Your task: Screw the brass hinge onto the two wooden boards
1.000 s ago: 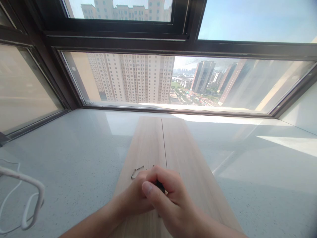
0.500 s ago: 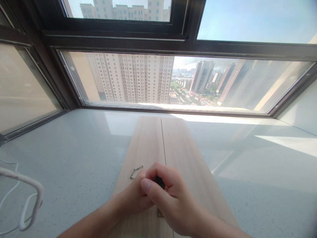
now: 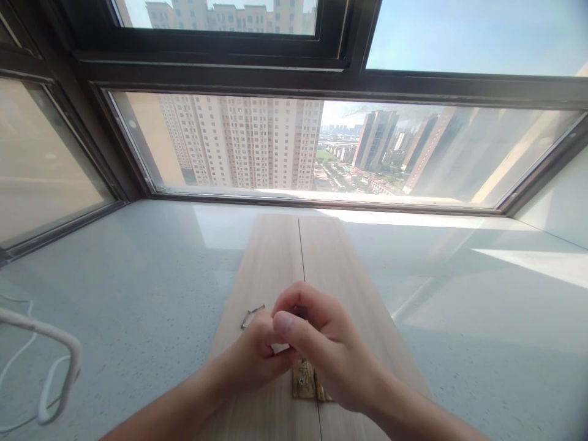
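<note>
Two pale wood-grain boards, the left board (image 3: 271,257) and the right board (image 3: 331,257), lie side by side with a narrow seam between them. Across the seam sits a brass-coloured hinge (image 3: 303,381), with a screw head showing in its left leaf. Above it my left hand (image 3: 264,349) and my right hand (image 3: 326,343) meet, both with curled fingers. My right thumb and forefinger close around something dark, mostly hidden. What my left fingers hold, if anything, is covered by my right hand. Several loose screws (image 3: 252,315) lie on the left board, just beyond my left hand.
The boards rest on a speckled pale sill (image 3: 151,306). A bent white tube (image 3: 68,343) and a thin white cable (image 3: 27,343) are at the left edge. Dark window frames (image 3: 294,86) close off the far side, with tall buildings outside.
My hands have risen slightly away from the boards, and my right hand has shifted a little right. More of the hinge now shows beneath them. Less of the dark thing is visible.
</note>
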`<control>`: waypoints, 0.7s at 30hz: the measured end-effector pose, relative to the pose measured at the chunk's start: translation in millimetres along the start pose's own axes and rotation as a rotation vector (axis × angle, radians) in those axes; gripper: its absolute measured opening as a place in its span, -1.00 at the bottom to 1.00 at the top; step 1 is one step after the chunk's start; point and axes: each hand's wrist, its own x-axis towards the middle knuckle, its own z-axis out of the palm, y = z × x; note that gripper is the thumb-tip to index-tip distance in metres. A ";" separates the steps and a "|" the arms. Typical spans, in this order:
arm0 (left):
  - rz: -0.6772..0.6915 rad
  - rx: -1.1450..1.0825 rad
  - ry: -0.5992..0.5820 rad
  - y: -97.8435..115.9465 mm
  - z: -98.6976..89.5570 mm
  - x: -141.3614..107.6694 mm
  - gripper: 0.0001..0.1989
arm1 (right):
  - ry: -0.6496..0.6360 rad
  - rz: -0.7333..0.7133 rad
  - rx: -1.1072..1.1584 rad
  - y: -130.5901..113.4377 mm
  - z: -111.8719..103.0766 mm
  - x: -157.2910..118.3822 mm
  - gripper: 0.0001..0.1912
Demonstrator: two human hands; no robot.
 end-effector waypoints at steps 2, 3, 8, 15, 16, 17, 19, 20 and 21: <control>0.001 -0.042 0.015 2.5 -0.8 -0.2 -0.93 | -0.052 0.025 0.023 -0.5 -2.4 1.6 -0.84; 0.007 -0.064 0.014 3.6 -0.9 0.0 -0.93 | -0.073 0.029 0.024 -0.3 -2.8 2.1 -0.82; 0.050 -0.120 0.012 4.5 0.7 2.0 -0.89 | -0.071 0.000 -0.013 2.0 -0.8 3.0 -0.76; 0.035 -0.085 0.061 2.3 1.8 2.0 -0.93 | -0.103 -0.019 -0.063 1.7 -0.9 1.8 -0.73; 0.035 -0.077 0.063 2.9 1.5 2.0 -0.92 | -0.107 -0.015 -0.057 1.7 -0.9 1.8 -0.73; 0.036 -0.071 0.062 3.7 1.1 2.0 -0.92 | -0.108 -0.013 -0.052 1.7 -0.9 1.8 -0.74; 0.036 -0.064 0.051 4.9 0.6 2.1 -0.92 | -0.109 -0.010 -0.040 1.4 -1.1 2.1 -0.75; 0.040 -0.061 0.047 5.1 0.6 2.1 -0.93 | -0.110 -0.007 -0.034 1.1 -1.3 2.3 -0.75; 0.047 -0.057 0.045 4.9 0.8 2.1 -0.93 | -0.110 -0.004 -0.025 0.7 -1.8 2.6 -0.76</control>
